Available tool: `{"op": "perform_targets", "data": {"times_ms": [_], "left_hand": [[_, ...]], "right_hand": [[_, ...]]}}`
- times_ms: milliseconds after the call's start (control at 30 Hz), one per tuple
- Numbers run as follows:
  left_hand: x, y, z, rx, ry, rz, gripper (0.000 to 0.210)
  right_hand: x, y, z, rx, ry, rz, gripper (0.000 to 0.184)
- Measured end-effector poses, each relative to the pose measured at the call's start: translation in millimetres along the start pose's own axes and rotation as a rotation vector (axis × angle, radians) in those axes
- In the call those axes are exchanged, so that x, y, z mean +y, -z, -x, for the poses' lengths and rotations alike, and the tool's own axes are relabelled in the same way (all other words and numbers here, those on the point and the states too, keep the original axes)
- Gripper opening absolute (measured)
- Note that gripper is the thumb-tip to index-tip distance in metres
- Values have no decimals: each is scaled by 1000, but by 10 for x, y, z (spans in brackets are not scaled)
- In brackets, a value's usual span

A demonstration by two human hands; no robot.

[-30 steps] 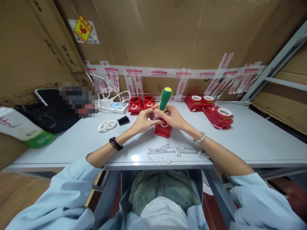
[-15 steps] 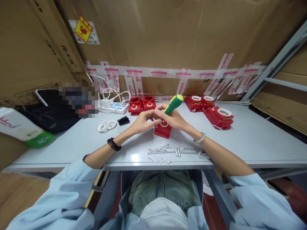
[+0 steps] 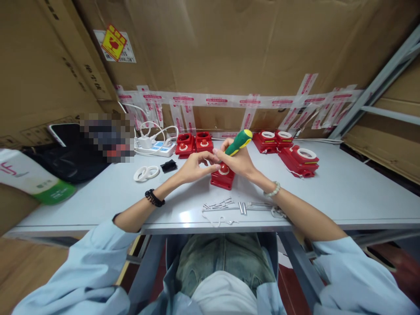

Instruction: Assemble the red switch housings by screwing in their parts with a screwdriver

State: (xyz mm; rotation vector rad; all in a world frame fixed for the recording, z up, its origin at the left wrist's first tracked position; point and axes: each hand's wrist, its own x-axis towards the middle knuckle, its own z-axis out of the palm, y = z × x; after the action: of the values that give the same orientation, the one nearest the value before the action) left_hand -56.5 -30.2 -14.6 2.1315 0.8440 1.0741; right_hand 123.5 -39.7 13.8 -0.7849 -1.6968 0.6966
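My right hand is closed around a screwdriver with a green and yellow handle. The handle leans up to the right, and its tip is hidden behind my fingers. Below it, a red housing with a round red button and a white ring sits on the table. My left hand curls against the left side of this housing, thumb in front and fingers behind, close to the right fingertips. Several small screws and two metal pins lie in front of the housing.
Two red housings stand behind my left hand, beside a white power strip. More red units with white rings are at the back right. White rings and a black packet lie left. Cardboard walls the back.
The screwdriver handle has shifted slightly to the right with my right hand. My left hand and the red housing keep nearly the same place.
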Motion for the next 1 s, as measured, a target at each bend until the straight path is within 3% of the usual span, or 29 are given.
{"op": "perform_targets", "data": {"times_ms": [167, 433, 667, 833, 900, 1000], "left_hand": [[46, 133, 24, -126, -65, -273, 25], [5, 135, 1, -223, -46, -259, 22], [-90, 27, 5, -148, -62, -352, 22], [85, 19, 57, -75, -130, -296, 20], [205, 0, 103, -155, -147, -200, 19], [340, -70, 177, -404, -134, -105, 15]], "right_hand": [[-18, 46, -26, 103, 11, -11, 37], [88, 115, -42, 114, -76, -27, 43], [171, 93, -56, 135, -119, -72, 44], [62, 182, -103, 253, -32, -29, 42], [35, 244, -129, 304, 10, -22, 41], [30, 318, -157, 354, 17, -36, 40]]}}
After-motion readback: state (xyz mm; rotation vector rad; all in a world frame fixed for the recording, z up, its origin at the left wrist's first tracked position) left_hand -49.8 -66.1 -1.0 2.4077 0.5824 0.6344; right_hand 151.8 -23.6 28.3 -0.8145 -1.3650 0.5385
